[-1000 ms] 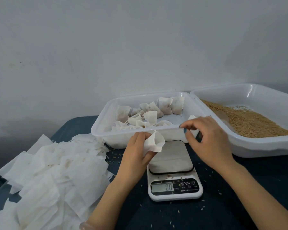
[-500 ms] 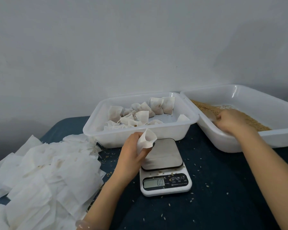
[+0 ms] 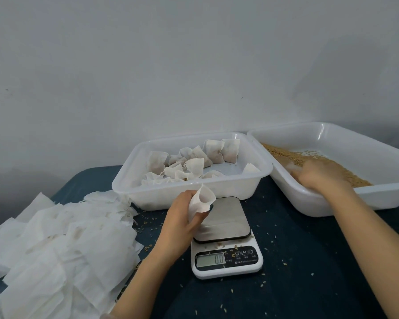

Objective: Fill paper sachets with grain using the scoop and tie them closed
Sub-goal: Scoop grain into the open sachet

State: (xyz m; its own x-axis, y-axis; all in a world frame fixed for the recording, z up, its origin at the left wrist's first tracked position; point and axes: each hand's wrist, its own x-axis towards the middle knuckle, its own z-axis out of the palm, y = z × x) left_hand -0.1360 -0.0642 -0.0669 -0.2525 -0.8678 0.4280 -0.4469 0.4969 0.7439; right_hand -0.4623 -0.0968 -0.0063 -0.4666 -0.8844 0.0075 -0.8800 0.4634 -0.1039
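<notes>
My left hand (image 3: 180, 217) holds an empty white paper sachet (image 3: 202, 200) with its mouth open, just above the back left corner of the scale (image 3: 226, 261). My right hand (image 3: 320, 174) reaches into the white grain tray (image 3: 332, 203) on the right, its fingers curled down into the brown grain (image 3: 283, 155). A pale translucent scoop (image 3: 294, 169) shows blurred at its fingertips, mostly hidden by the hand.
A white tray (image 3: 184, 192) behind the scale holds several filled, tied sachets (image 3: 194, 166). A loose pile of flat empty sachets (image 3: 62, 245) covers the left of the dark blue cloth. Spilled grains lie around the scale, which reads 0.0.
My right hand left the sachet, swung right into the grain tray and closed over the scoop. My left hand keeps holding the open sachet by the scale.
</notes>
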